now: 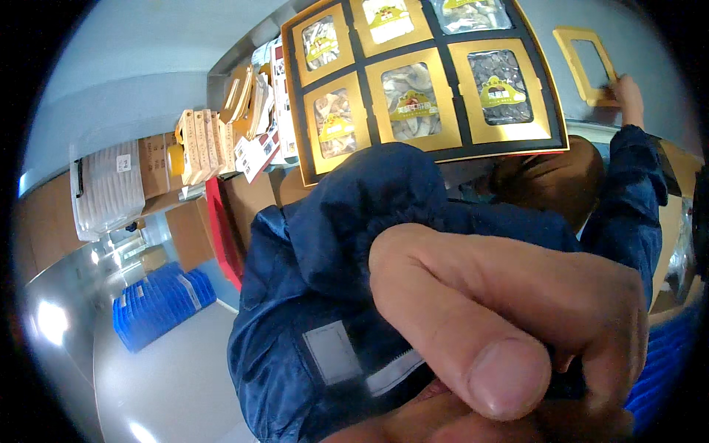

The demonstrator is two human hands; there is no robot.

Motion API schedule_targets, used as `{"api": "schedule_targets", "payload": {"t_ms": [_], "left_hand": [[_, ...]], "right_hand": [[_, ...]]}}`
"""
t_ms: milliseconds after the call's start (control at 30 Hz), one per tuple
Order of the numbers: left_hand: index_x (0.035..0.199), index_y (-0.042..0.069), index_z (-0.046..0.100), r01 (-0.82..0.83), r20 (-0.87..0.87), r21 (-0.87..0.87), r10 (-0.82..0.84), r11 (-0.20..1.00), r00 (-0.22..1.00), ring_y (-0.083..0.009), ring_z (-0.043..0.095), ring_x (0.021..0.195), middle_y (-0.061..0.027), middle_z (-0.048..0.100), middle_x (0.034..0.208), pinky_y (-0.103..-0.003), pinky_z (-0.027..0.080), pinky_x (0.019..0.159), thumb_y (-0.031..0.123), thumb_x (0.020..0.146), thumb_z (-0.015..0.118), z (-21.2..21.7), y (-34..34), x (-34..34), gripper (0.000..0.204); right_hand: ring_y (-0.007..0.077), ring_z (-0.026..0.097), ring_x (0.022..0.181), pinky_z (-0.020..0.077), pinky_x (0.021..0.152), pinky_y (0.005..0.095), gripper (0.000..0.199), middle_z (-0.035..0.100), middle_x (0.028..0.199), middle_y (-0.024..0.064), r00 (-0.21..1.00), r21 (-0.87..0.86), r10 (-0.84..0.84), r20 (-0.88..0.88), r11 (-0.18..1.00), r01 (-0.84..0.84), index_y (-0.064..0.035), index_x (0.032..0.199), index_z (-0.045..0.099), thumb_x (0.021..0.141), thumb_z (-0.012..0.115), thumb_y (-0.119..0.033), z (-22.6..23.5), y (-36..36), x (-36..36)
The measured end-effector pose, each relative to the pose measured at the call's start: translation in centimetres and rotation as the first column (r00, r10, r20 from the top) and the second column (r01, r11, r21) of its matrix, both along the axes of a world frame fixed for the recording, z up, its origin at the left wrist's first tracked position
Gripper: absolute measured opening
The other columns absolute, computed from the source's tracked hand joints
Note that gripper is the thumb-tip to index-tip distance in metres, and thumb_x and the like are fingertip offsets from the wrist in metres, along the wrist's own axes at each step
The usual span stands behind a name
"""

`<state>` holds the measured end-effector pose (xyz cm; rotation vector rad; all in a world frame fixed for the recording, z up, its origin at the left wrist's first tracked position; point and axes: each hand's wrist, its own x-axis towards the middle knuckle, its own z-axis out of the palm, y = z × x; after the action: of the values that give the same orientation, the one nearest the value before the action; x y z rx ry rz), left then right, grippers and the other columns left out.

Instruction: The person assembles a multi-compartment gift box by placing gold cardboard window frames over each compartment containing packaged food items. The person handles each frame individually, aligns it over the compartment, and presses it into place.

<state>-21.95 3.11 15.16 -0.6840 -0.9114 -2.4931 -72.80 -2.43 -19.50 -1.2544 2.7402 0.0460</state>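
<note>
My left hand [509, 317] is raised very close to the camera, its thumb and fingers curled together. Whatever lies between them, if anything, is hidden. Out at the far right, my right hand [628, 100] grips the lower corner of a gold cardboard window frame [565, 59], whose opening shows the surface behind it. Left of that frame is a large gift box [555, 118] with a black insert. Gold window packs sit in its compartments in two rows, including a pack of pale dried slices [413, 103] and one of dark dried pieces [502, 81].
Flat wooden-coloured pieces [199, 144] and printed cards [257, 155] are piled left of the gift box. Farther left stand a clear plastic bin [111, 188] and cartons [48, 221]. Blue crates [162, 303] rest on the floor. A red panel [221, 232] stands near my left sleeve.
</note>
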Motion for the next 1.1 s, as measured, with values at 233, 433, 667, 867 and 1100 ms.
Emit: {"api": "schedule_targets", "payload": {"t_ms": [233, 433, 667, 867, 1100], "left_hand": [[0.123, 0.002, 0.054, 0.035, 0.327, -0.162, 0.02, 0.986, 0.945, -0.0185, 0.058, 0.106, -0.0104, 0.059, 0.116, -0.033, 0.047, 0.093, 0.043, 0.102, 0.053, -1.6, -0.8, 0.1, 0.046], [0.14, 0.0, 0.039, -0.371, 0.625, -0.59, 0.696, 0.717, 0.354, -0.0213, 0.064, 0.107, -0.0156, 0.063, 0.121, -0.032, 0.051, 0.092, 0.028, 0.102, 0.056, -8.6, -7.0, -0.5, 0.051], [0.144, 0.0, 0.035, -0.655, 0.21, -0.629, 0.902, 0.419, 0.376, -0.0214, 0.061, 0.115, -0.017, 0.055, 0.135, -0.032, 0.051, 0.094, 0.026, 0.101, 0.058, -7.0, -3.9, -2.8, 0.055], [0.118, 0.002, 0.055, -0.672, 0.531, -0.592, 0.843, 0.444, 0.089, -0.0191, 0.069, 0.069, -0.0115, 0.068, 0.096, -0.03, 0.059, 0.067, 0.016, 0.099, 0.062, -6.4, -4.5, 4.8, 0.025], [0.123, 0.001, 0.053, -0.677, 0.643, -0.547, 0.765, 0.493, 0.036, -0.0214, 0.068, 0.078, -0.0101, 0.066, 0.091, -0.033, 0.057, 0.068, 0.013, 0.093, 0.07, -8.2, -4.9, 9.8, 0.036]], "right_hand": [[0.04, 0.067, 0.106, 0.0533, 0.088, 0.0513, 0.039, 0.07, 0.113, 0.0205, 0.999, 0.055, -0.039, -0.033, 0.998, 0.04, -0.0057, 0.112, 0.07, 0.087, 0.064, -0.034, 3.8, -0.9, 4.2], [0.037, 0.069, 0.1, 0.0548, 0.083, 0.047, 0.038, 0.071, 0.111, 0.0186, 1.0, -0.139, 0.01, -0.02, 0.99, -0.013, -0.0073, 0.116, 0.069, 0.089, 0.063, -0.033, 12.9, 2.4, 6.8], [0.0405, 0.069, 0.08, 0.0571, 0.066, 0.0508, 0.04, 0.069, 0.096, 0.0187, 0.897, -0.631, 0.366, -0.247, 0.642, -0.436, -0.0117, 0.124, 0.057, 0.085, 0.061, -0.012, 24.2, 4.6, 31.1], [0.0399, 0.07, 0.081, 0.0579, 0.07, 0.0472, 0.067, 0.068, 0.107, 0.021, 0.775, -0.73, 0.626, 0.09, 0.571, -0.376, -0.0052, 0.14, 0.044, 0.083, 0.073, -0.024, 22.7, 6.3, 35.8], [0.0364, 0.072, 0.08, 0.058, 0.072, 0.0414, 0.067, 0.071, 0.097, 0.0247, 0.767, -0.796, 0.617, 0.173, 0.546, -0.26, -0.0047, 0.141, 0.046, 0.088, 0.073, -0.035, 24.1, 5.4, 39.7]]}}
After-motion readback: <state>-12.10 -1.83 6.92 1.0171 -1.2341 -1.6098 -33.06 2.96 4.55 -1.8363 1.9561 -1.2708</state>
